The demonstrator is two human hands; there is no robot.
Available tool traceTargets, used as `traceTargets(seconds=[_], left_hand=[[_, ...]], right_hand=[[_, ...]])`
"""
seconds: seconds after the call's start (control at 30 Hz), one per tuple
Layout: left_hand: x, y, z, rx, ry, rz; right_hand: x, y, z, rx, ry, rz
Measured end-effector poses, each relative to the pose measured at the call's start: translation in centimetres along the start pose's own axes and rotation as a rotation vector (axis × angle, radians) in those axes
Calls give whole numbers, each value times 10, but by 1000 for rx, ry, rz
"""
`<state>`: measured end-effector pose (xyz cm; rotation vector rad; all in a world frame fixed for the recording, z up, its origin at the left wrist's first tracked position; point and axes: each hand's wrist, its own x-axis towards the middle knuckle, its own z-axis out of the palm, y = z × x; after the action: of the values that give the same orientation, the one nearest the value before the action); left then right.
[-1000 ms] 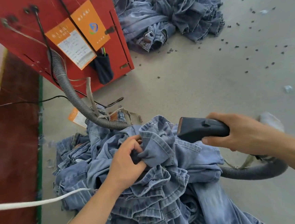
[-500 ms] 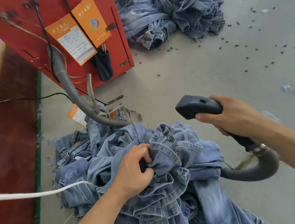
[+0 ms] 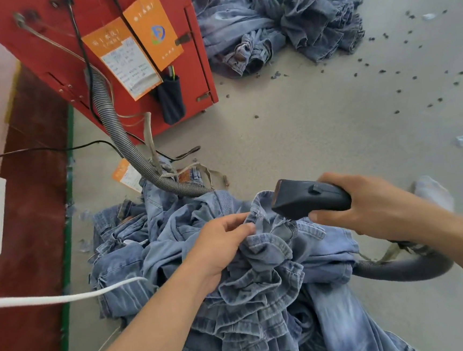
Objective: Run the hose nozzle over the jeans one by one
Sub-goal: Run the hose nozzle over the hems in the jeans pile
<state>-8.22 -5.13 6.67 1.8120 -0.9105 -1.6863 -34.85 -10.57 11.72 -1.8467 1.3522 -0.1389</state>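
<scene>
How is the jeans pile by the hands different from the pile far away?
The near jeans pile is being handled: the left hand pinches a waistband and the right hand holds the hose nozzle over it. The far jeans pile lies untouched beside the red cabinet. Both are crumpled blue denim.

Grey speckled floor (image 3: pixel 320 145), red cabinet (image 3: pixel 129 44) with orange papers (image 3: pixel 141 49), dark red strip (image 3: pixel 32 220) at left

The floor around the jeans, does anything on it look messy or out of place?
Yes. Small dark specks lie scattered over the grey floor at upper right, near the far jeans pile. An orange tag lies loose on the floor beside the near jeans pile.
</scene>
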Motion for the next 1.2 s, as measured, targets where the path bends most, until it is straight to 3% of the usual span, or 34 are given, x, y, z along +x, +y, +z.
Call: traceTargets(seconds=[0.17, 0.37, 0.53, 0.67, 0.73, 0.83, 1.0, 1.1, 1.2], left_hand=[[-3, -9, 2, -196, -167, 1], [4, -17, -6, -231, -191, -13], [16, -17, -13, -255, -140, -40], [16, -20, -13, -206, -170, -44], [14, -24, -10, -172, -167, -48], [11, -23, -10, -141, -168, -56], [12, -26, -16, -141, -158, -52], [15, -29, -15, -146, -135, -35], [12, -25, -14, -178, -149, -8]], right_hand=[[14, -14, 22, -72, -56, -22], [23, -25, 6, 156, 203, -68], [-6, 12, -25, 114, 12, -12], [-14, 26, -7, -91, -148, 45], [-8, 22, 15, -156, -109, 29], [8, 6, 35, -53, 82, 35], [10, 0, -4, 127, 333, 28], [-3, 13, -21, 276, 319, 62], [-12, 22, -24, 195, 147, 73]])
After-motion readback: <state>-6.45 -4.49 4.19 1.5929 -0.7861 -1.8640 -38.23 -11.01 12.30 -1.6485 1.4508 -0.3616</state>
